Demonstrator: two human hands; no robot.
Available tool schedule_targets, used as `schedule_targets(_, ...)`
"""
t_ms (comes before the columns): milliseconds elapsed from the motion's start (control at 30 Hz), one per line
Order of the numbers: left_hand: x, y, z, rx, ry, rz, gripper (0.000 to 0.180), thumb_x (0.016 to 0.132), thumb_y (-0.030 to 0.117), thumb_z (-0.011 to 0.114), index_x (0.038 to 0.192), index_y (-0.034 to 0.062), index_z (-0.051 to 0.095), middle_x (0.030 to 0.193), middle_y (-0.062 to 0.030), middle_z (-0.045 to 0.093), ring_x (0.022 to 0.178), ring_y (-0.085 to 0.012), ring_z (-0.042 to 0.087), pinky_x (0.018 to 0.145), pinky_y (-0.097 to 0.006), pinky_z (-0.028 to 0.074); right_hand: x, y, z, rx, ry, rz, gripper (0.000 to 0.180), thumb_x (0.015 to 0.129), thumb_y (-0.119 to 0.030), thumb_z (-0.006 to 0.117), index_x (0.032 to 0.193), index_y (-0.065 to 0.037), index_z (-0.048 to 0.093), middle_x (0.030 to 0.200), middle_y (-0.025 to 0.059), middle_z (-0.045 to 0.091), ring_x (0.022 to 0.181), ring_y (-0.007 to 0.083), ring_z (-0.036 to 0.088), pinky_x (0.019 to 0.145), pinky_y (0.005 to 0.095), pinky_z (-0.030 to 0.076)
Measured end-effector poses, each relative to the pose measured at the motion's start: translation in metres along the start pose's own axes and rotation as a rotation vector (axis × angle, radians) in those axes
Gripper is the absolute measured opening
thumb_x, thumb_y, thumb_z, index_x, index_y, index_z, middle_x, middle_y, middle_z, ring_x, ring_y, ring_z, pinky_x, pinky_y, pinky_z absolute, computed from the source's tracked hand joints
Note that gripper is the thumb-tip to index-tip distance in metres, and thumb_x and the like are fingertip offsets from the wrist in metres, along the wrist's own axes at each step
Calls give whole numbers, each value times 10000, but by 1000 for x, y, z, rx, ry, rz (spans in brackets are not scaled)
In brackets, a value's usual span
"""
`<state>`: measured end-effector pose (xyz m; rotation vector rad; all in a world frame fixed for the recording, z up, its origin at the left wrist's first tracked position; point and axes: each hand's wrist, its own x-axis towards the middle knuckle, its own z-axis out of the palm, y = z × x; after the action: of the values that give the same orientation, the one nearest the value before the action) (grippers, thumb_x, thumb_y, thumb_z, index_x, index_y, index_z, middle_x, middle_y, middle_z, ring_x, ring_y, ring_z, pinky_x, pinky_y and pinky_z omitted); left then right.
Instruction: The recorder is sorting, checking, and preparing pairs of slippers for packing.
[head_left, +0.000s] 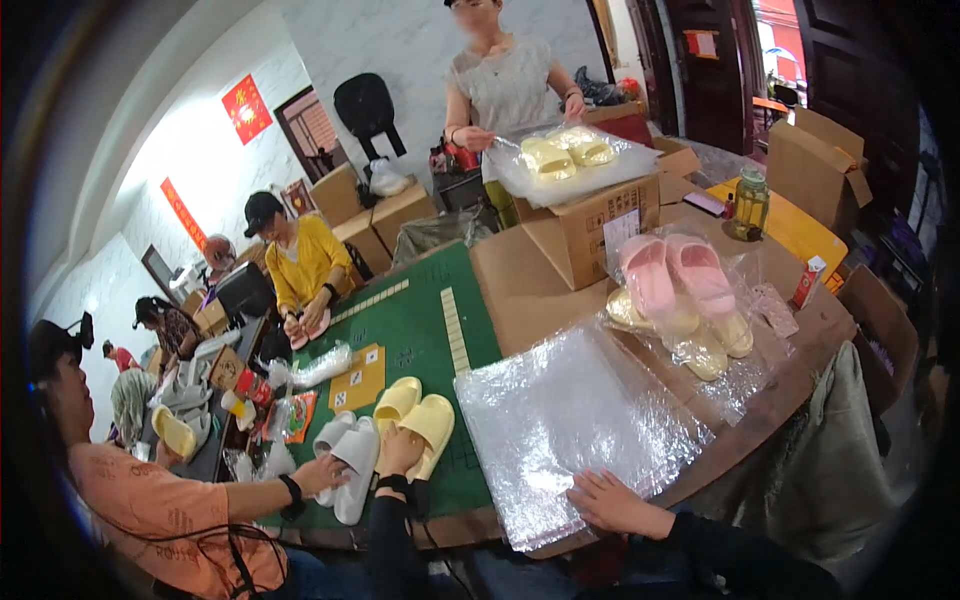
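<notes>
My left hand (402,455) is on a pair of pale yellow slippers (431,425), its fingers curled in at the inner sides of the straps and partly hidden. The slippers rest on the green table mat (400,345). Flat on a stack of clear plastic bags (560,410) lies my right hand (605,500), fingers spread, near the table's front edge. Just left of my left hand, a co-worker's hand (320,475) touches a pair of pale grey-white slippers (350,455).
Pink slippers (678,275) lie over bagged yellow slippers (703,350) at the right. Behind them stands a cardboard box (600,230). Across the table a person holds bagged yellow slippers (565,150). A yellow card (357,378), a glass jar (750,205) and a red-white carton (808,282) are also there.
</notes>
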<state>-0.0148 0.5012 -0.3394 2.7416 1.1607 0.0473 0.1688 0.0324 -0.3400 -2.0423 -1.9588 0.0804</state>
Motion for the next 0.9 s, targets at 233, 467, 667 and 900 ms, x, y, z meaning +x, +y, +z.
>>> schedule_targets(233, 0, 19, 1, -254, 41, 94, 378, 798, 247, 584, 1125, 65, 632, 1216, -224, 570, 1157, -413, 510, 982, -462, 420, -1, -1, 4, -2, -9, -29, 512, 888, -315, 569, 1348, -124, 450, 1411, 176, 420, 1303, 356, 393, 1039, 536, 337)
schedule_targets(467, 6, 72, -11, -246, 81, -44, 351, 774, 259, 562, 1030, 55, 687, 1178, -193, 595, 1118, -397, 540, 970, -448, 418, -2, 3, -8, 8, -15, 1, 511, 883, -339, 580, 1335, -125, 476, 1383, 191, 445, 1283, 369, 410, 1026, 537, 338)
schedule_targets(667, 23, 75, 14, -487, 153, 33, 400, 756, 190, 579, 1060, -62, 644, 1346, -229, 478, 1207, -394, 476, 1038, -383, 369, -3, 11, 5, -18, -10, 0, 542, 877, -373, 585, 1349, -137, 464, 1387, 191, 441, 1295, 381, 395, 1030, 560, 330)
schedule_targets(900, 23, 28, 36, -786, 208, -83, 411, 736, 93, 564, 1119, -47, 614, 1321, -214, 518, 1204, -386, 499, 1023, -400, 369, 3, 3, 5, -18, 0, -60, 491, 863, -284, 584, 1303, -92, 481, 1306, 210, 484, 1226, 410, 437, 997, 547, 356)
